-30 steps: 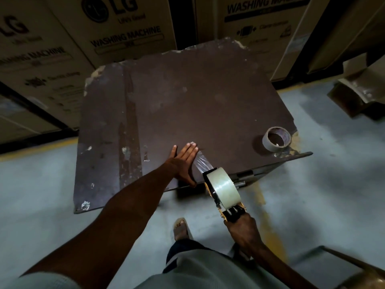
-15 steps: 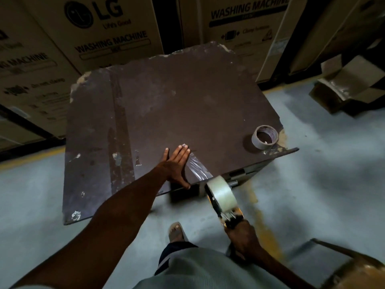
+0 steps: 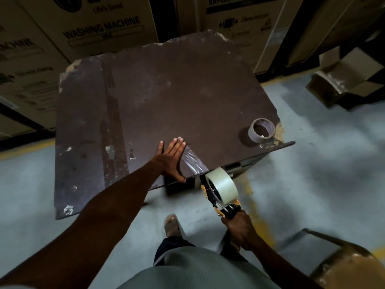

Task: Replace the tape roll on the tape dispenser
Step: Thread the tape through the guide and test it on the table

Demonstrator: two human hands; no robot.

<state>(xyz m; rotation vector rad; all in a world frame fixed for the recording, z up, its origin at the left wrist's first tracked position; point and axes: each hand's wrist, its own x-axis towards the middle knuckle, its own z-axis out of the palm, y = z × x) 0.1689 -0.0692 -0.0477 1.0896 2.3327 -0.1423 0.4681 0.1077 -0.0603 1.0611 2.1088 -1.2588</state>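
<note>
Test pull of the new roll. The left hand (image 3: 171, 158) lies flat, fingers spread, pinning the tape strip (image 3: 192, 161) to the surface (image 3: 166, 97); the right hand (image 3: 239, 228) grips the dispenser (image 3: 217, 197) handle — fresh roll (image 3: 223, 185) mounted, just off the edge. Keep the strip taut. The empty core (image 3: 262, 131) sits clear, near the corner.

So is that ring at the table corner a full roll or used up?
Used up: the ring looks like bare brown core, hollow inside.
</note>
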